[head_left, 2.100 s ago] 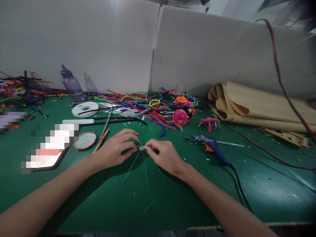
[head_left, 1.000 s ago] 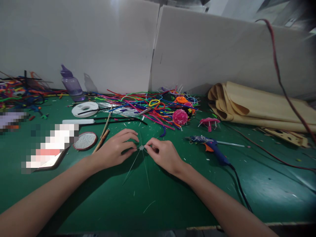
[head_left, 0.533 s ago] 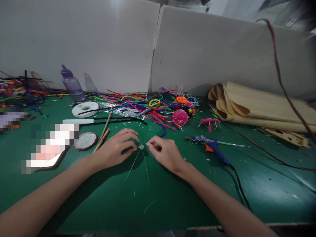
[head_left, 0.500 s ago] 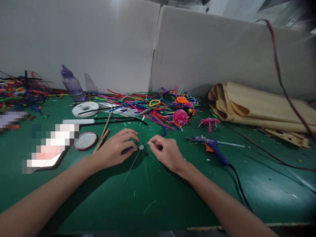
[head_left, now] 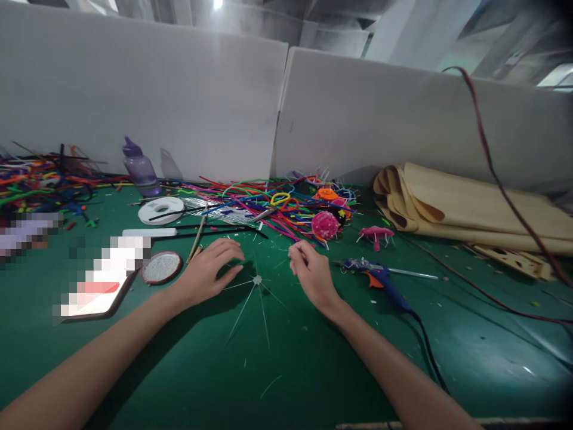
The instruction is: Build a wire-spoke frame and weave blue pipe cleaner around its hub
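**Star [head_left: 257, 279] in the middle**

Our left hand [head_left: 206, 272] and right hand [head_left: 313, 276] are apart over the table [head_left: 188, 376]. The left is loosely spread near the star; the right is curled, and we cannot tell whether it pinches anything. The star sits on the table between them, strands [head_left: 242, 313] fanning out. The glue gun [head_left: 387, 288] lies to our right, the dish [head_left: 156, 282] to our left.

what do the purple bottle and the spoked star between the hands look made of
Purple bottle: likely smooth, translucent plastic, as it is tinted yet partly see-through. Spoked star: possibly clear or whitish plastic, slightly shiny; it looks pale and thin, but too fine to be sure.
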`<state>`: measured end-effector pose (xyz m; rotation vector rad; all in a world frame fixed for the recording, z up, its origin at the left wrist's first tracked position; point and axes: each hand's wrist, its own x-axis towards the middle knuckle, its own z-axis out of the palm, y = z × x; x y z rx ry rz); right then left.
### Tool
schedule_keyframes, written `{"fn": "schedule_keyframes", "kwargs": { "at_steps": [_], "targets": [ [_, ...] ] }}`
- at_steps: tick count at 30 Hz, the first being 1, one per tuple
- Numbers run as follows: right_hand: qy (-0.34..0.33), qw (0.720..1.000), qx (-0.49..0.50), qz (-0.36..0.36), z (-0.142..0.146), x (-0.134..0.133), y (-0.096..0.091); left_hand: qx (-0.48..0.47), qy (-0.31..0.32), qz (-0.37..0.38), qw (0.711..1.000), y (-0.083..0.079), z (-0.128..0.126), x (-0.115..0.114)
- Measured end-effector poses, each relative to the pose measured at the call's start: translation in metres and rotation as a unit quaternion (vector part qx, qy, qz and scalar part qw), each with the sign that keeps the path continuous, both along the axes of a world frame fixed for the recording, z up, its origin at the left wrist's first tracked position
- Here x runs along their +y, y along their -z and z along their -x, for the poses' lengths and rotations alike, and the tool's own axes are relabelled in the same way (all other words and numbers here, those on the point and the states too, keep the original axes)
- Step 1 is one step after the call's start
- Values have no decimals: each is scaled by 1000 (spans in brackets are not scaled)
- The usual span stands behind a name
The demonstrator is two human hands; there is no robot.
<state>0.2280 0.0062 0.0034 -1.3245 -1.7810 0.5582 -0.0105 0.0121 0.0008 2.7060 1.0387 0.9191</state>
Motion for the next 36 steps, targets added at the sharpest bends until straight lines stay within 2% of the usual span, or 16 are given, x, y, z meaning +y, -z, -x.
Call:
{"fn": "schedule_keyframes", "kwargs": {
  "at_steps": [5,12,20,25,31,36],
  "targets": [
    [-30,997,42,50,3,0,-2,12,44,10,999,-1,3,1],
    [-100,987,33,123,11,-3,2,9,61,30,998,6,1,1],
    [-122,984,-14,132,15,-4,1,14,51,44,998,17,0,4],
    [-101,983,-31,147,12,-1,5,-9,-2,28,1000,14,1,0],
    [-108,982,-42,149,12,-3,3,34,73,69,994,0,2,-5],
    [-115,986,-21,118,6,-4,-9,0,54,52,997,3,7,0]
  ]
}}
